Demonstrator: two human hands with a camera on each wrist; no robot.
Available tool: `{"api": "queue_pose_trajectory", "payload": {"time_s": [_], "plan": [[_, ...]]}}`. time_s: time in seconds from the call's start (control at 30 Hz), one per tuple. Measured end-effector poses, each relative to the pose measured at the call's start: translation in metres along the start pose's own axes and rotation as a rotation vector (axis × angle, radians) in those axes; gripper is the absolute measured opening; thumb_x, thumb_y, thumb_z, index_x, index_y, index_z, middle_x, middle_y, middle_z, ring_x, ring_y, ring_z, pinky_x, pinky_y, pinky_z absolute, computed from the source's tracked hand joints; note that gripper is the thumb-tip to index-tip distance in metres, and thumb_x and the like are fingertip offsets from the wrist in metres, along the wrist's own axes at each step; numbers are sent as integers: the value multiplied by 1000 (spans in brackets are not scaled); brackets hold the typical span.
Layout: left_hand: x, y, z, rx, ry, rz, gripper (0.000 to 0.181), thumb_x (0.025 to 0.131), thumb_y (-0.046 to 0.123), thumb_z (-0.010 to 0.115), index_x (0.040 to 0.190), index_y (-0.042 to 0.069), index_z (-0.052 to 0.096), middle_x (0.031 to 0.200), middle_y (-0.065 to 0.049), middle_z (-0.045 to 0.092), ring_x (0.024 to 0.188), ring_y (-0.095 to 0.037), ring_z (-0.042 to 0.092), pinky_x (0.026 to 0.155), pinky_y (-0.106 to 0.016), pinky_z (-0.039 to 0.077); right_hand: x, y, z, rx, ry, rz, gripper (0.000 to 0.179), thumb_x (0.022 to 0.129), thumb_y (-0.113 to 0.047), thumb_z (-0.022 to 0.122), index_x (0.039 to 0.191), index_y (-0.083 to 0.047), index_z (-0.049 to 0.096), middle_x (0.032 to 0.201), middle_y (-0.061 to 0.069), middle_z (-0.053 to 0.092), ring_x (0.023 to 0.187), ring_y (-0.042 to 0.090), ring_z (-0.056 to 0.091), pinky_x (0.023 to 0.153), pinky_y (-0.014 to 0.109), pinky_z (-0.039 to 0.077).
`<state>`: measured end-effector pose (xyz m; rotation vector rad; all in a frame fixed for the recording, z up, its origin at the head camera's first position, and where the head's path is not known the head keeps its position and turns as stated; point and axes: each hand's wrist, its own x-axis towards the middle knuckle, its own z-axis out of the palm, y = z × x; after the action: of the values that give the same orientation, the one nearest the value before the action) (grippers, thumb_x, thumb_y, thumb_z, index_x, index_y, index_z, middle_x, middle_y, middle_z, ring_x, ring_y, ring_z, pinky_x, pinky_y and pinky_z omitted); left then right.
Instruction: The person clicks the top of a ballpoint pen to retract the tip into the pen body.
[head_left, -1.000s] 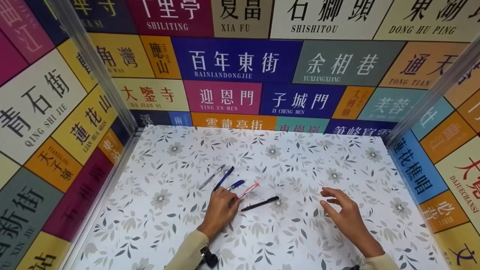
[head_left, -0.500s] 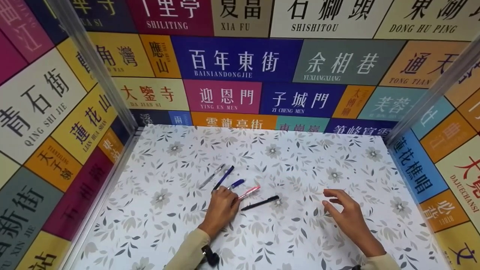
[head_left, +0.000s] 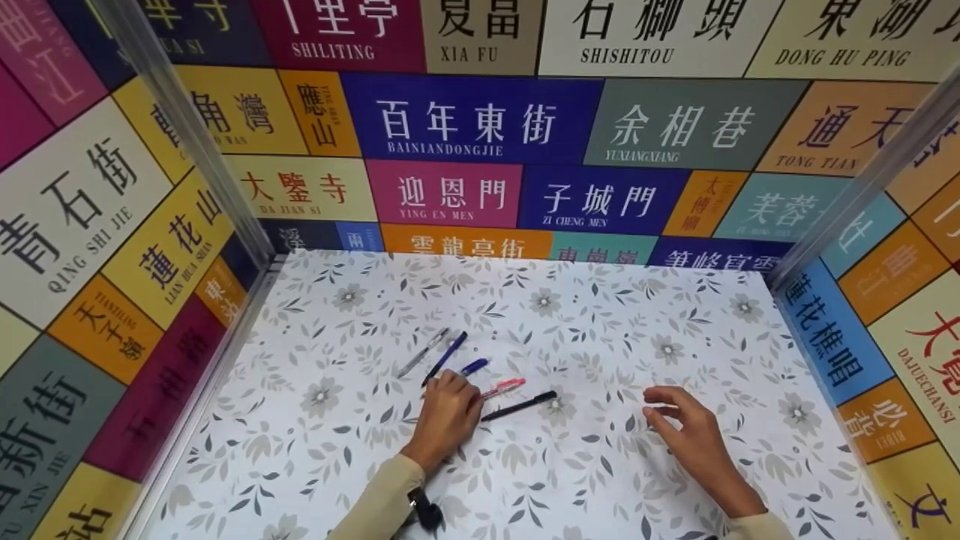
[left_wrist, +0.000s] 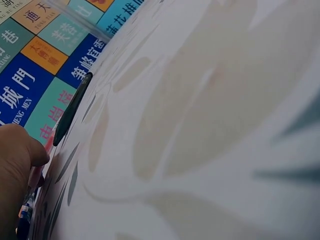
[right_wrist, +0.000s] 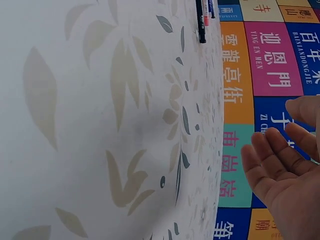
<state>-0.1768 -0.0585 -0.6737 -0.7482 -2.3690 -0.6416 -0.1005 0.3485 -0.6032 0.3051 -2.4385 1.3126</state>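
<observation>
My left hand (head_left: 446, 416) is low over the floral tabletop, thumb and fingers pinching the near end of a pink pen (head_left: 504, 388). Its pink cap end sticks out to the right. Just to the right lies a black pen (head_left: 521, 405), close to the pink one. Beyond the fingertips is a blue-capped pen (head_left: 475, 367), its lower part hidden by the hand. A slim dark blue pen (head_left: 448, 355) and a clear pen (head_left: 424, 351) lie side by side farther left. My right hand (head_left: 691, 431) hovers at the right, fingers loosely bent, holding nothing.
The table (head_left: 600, 315) has a white cover with grey leaves and flowers. Panels with printed place names (head_left: 472, 120) enclose its back and both sides. Metal posts (head_left: 202, 135) stand at the back corners.
The pink pen has swung from a slant to a flatter angle, closer to the black pen, with my left hand shifting slightly right. My right hand has dropped slightly toward me.
</observation>
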Motion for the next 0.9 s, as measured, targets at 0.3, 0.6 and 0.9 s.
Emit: {"api": "queue_pose_trajectory", "payload": {"time_s": [0.3, 0.6, 0.9], "plan": [[-1, 0, 0, 9, -36, -36, 13, 91, 19, 88, 87, 13, 77, 90, -1, 70, 95, -27, 62, 80, -48, 47, -4, 8, 4, 43, 30, 66, 30, 93, 15, 79, 121, 6, 74, 116, 20, 75, 105, 21, 74, 89, 14, 57], [2, -1, 0, -34, 46, -7, 10, 88, 13, 87, 92, 10, 78, 93, -2, 71, 95, -27, 63, 78, -46, 47, -4, 10, 2, 88, 19, 89, 29, 95, 11, 79, 123, 6, 73, 118, 20, 74, 107, 14, 74, 89, 19, 59], [9, -7, -13, -116, 77, -51, 14, 89, 12, 89, 99, 9, 79, 98, -2, 73, 99, -26, 64, 81, -44, 48, -5, 13, 1, 80, 50, 84, 30, 93, 13, 80, 121, 3, 75, 115, 19, 75, 104, 17, 75, 87, 18, 59]]}}
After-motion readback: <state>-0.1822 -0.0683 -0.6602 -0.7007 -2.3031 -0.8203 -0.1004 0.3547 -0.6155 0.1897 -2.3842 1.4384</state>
